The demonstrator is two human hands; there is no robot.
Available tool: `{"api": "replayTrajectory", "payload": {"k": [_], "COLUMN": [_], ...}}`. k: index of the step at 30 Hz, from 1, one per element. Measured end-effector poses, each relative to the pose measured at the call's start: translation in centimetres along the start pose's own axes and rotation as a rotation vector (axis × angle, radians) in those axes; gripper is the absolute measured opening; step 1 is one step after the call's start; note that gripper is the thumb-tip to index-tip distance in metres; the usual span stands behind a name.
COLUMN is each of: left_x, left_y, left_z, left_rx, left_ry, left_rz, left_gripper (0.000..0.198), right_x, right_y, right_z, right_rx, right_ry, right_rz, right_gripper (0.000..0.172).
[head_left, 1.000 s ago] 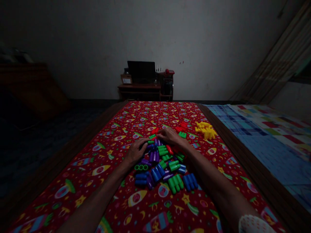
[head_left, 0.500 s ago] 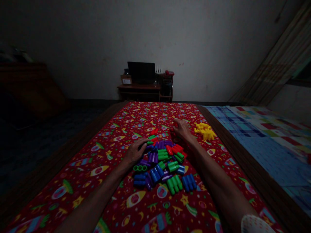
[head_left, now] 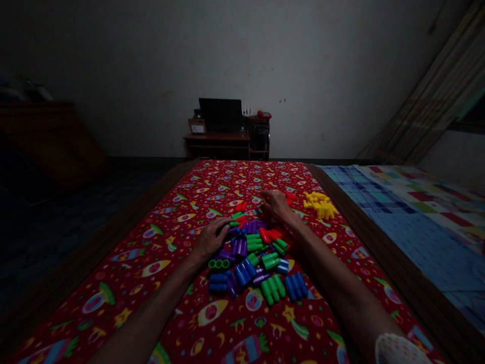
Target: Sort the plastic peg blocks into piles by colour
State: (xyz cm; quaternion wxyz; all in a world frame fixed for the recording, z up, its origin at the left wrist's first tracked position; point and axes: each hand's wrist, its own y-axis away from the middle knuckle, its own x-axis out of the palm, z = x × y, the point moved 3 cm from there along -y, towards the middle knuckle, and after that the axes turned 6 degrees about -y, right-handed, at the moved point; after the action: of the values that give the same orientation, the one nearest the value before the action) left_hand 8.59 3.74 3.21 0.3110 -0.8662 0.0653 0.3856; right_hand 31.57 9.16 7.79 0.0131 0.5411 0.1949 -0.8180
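Note:
My left hand (head_left: 211, 238) rests at the left edge of a pile of plastic building blocks, thumb and fingers apart. Its fingertips are beside a small green block (head_left: 234, 224). Above the far side of the pile is my right hand (head_left: 276, 205), fingers bent downward; what is under them is hidden. Red blocks (head_left: 291, 196) lie just to the right of that hand. The pile holds purple blocks (head_left: 239, 248), blue blocks (head_left: 245, 272), green blocks (head_left: 273, 289) and red blocks (head_left: 275, 234), lying in different directions. Another red block (head_left: 240, 207) lies at the far left of the pile.
A group of yellow blocks (head_left: 320, 205) lies right of my right hand. Everything sits on a red patterned cloth (head_left: 151, 293). Beyond it, a small desk (head_left: 217, 137) with a dark monitor (head_left: 220, 112) stands against the wall. A blue checked cloth (head_left: 352, 202) lies to the right.
My right hand has moved a little left, and red blocks now show between it and the yellow ones. My left hand stays almost in place.

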Motion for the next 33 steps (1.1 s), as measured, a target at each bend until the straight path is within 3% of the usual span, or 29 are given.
{"api": "replayTrajectory", "payload": {"k": [4,7,10,16,20,23,26,28,31,33], "left_x": [-0.1,-0.2,-0.1,0.2,0.1,0.0,0.0,0.1,0.1,0.1], "left_y": [0.0,0.1,0.1,0.0,0.0,0.0,0.1,0.1,0.1,0.1], "left_z": [-0.3,-0.5,-0.3,0.1,0.0,-0.1,0.0,0.1,0.2,0.2], "left_rx": [0.003,-0.004,-0.011,-0.015,-0.016,-0.014,-0.012,-0.010,-0.008,-0.007], "left_ry": [0.005,0.003,0.017,0.047,0.046,0.035,0.017,0.014,0.016,0.016], "left_rz": [-0.011,-0.010,-0.015,-0.019,-0.020,-0.009,0.003,0.000,-0.012,-0.016], "left_gripper": [0.033,0.032,0.032,0.032,0.033,0.033,0.032,0.032,0.032,0.032], "right_x": [2.5,4.0,3.6,-0.6,-1.7,-1.8,-1.7,-0.9,1.1,2.0], "right_y": [-1.2,-2.0,-2.4,-0.4,0.6,0.5,0.1,0.0,0.6,1.0], "right_z": [4.4,5.7,4.4,-2.3,-5.3,-5.2,-3.0,-0.4,3.8,5.4], "right_rx": [-0.344,-0.412,-0.259,0.117,0.255,0.254,0.160,0.014,-0.230,-0.283], "right_ry": [-0.084,-0.061,-0.044,0.094,0.170,0.104,-0.003,-0.100,-0.213,-0.235], "right_rz": [0.239,0.382,0.267,-0.099,-0.105,-0.120,-0.169,-0.044,0.323,0.431], "right_gripper": [0.039,0.030,0.030,0.035,0.030,0.029,0.032,0.031,0.023,0.020]}}
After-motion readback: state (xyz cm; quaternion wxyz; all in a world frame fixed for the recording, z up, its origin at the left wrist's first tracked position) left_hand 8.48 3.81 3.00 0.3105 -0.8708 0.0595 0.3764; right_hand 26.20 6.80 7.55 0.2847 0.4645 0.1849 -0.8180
